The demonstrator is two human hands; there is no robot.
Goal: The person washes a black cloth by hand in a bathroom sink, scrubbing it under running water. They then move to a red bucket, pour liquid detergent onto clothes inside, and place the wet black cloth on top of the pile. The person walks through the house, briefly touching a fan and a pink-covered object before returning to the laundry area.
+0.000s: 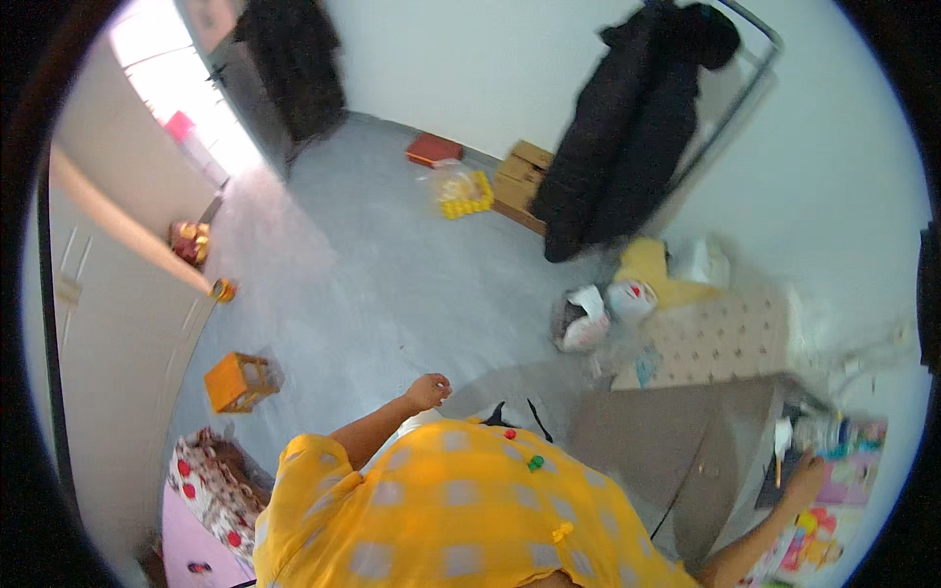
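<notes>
**Right hand at the cluttered desk top, left hand hanging free**

The person, in a yellow checked garment (441,510), stood over a grey floor (392,265) with both arms spread. The right hand (806,480) reached out to the top of a grey-brown cabinet (676,441) and rested among small things there. A thin yellow-handled tool (779,461) stood just beside it, on the thumb side, but the picture was too blurred to tell whether the fingers gripped it or how far they were spread. Beyond the hand lay a pink-and-blue picture book or card (853,456), and below the wrist sat a heap of bright plastic toys (814,539).

The left hand (429,391) hung in the air, loosely curled into a soft fist, with nothing in it. Well apart from it, further to the left, an orange box (238,381) stood on the floor, and below that lay a white cloth with red spots (211,485).

Far ahead of both hands a dark coat (637,127) hung on a rack, with cardboard boxes (520,181) and a bag of yellow items (461,191) beside its foot.
</notes>
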